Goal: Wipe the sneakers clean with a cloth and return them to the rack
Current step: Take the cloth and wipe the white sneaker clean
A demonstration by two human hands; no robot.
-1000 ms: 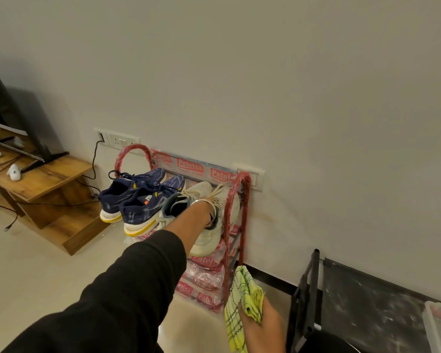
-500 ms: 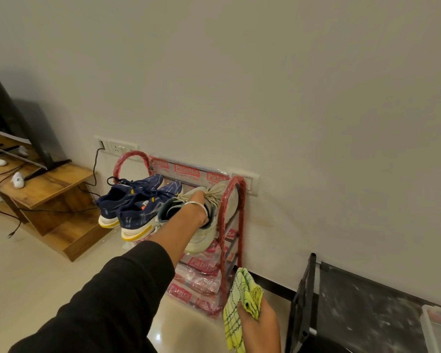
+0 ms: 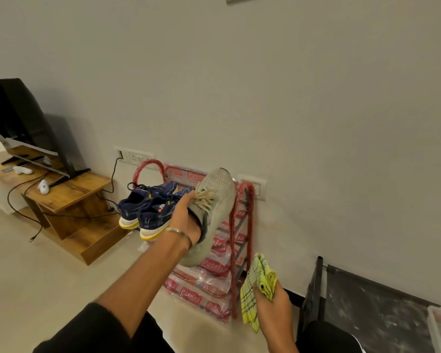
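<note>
Above rack (image 3: 242, 225), pale grey-green mesh sneaker (image 3: 218, 200)

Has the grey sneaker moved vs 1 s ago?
Yes. The left hand has lifted the grey sneaker off the red rack; its toe now points up past the rack's top loop, where before it lay on the top shelf.

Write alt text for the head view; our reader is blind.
The left hand holds a grey sneaker toe-up before a red shoe rack bearing blue sneakers. The right hand grips a yellow checked cloth.
</note>
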